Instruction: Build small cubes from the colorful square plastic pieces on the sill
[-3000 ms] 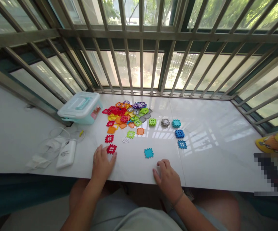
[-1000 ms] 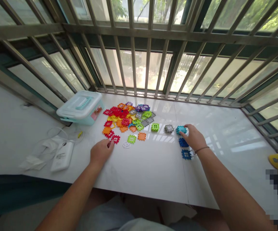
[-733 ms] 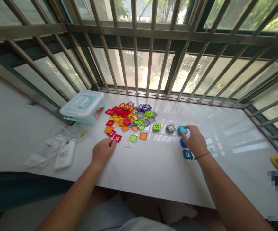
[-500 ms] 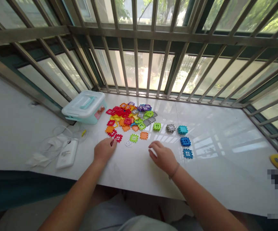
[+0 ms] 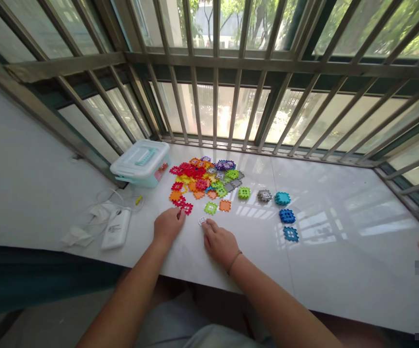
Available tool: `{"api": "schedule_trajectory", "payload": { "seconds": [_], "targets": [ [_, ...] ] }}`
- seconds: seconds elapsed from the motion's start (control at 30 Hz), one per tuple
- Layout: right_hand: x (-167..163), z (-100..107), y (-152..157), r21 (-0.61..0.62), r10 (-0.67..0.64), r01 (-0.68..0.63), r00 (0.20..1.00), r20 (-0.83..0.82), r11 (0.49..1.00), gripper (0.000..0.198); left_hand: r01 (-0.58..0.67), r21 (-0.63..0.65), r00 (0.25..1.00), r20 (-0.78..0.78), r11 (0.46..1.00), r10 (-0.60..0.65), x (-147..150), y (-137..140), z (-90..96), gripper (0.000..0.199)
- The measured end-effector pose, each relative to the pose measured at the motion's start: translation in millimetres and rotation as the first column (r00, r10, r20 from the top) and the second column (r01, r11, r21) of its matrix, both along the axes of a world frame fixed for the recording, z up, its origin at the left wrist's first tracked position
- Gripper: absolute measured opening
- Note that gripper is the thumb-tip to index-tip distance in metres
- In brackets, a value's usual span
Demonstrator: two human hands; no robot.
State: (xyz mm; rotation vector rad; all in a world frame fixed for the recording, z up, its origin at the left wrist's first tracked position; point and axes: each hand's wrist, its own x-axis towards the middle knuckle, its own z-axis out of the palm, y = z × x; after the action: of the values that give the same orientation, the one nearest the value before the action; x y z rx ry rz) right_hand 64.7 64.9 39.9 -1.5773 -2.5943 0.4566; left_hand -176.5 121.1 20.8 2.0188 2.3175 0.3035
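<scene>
My right hand [image 5: 221, 244] has its fingertips closed over the near edge of a white window-patterned interlocking tile [image 5: 202, 221]. The fingers cover part of that tile. My left hand [image 5: 168, 226] rests on the table with its fingers curled in; whatever they might hold is hidden. Just beyond its thumb lies a red window tile [image 5: 187, 209]. Between the hands and the heap are a green frame tile [image 5: 210, 208] and an orange tile [image 5: 225, 206], both flat. The mixed heap of colourful tiles [image 5: 195, 170] spreads out behind them.
To the right stand a green stack [image 5: 244, 193], a grey stack [image 5: 264, 195], a turquoise stack [image 5: 282, 198], a blue stack [image 5: 287, 216] and a blue window tile [image 5: 291, 234]. A lidded box [image 5: 140, 162], a white power bank [image 5: 116, 228] and cables are left. Metal bars [image 5: 234, 108] line the back.
My right hand has moved left and come down onto the white tile. My left hand stays beside the red tiles. The whole view has shifted slightly.
</scene>
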Motion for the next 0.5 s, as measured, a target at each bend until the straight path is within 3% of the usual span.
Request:
{"api": "schedule_trajectory", "payload": {
  "seconds": [0.27,0.4,0.5],
  "targets": [
    [44,-13,-65,0.038,0.012,-0.011,1.000,-0.028,0.999,0.058,0.006,-0.007,1.000,-0.014,1.000,-0.006,0,-1,1.5,0.036],
    [77,-12,-82,0.060,-0.109,0.110,0.994,-0.021,0.992,0.057,0.006,-0.009,1.000,-0.022,1.000,-0.006,0,-2,0.9,0.036],
    [97,-9,-74,0.081,-0.244,0.242,0.970,0.019,0.967,0.056,0.002,-0.021,1.000,-0.022,1.000,-0.003,1,-2,2.2,0.037]
  ]
}}
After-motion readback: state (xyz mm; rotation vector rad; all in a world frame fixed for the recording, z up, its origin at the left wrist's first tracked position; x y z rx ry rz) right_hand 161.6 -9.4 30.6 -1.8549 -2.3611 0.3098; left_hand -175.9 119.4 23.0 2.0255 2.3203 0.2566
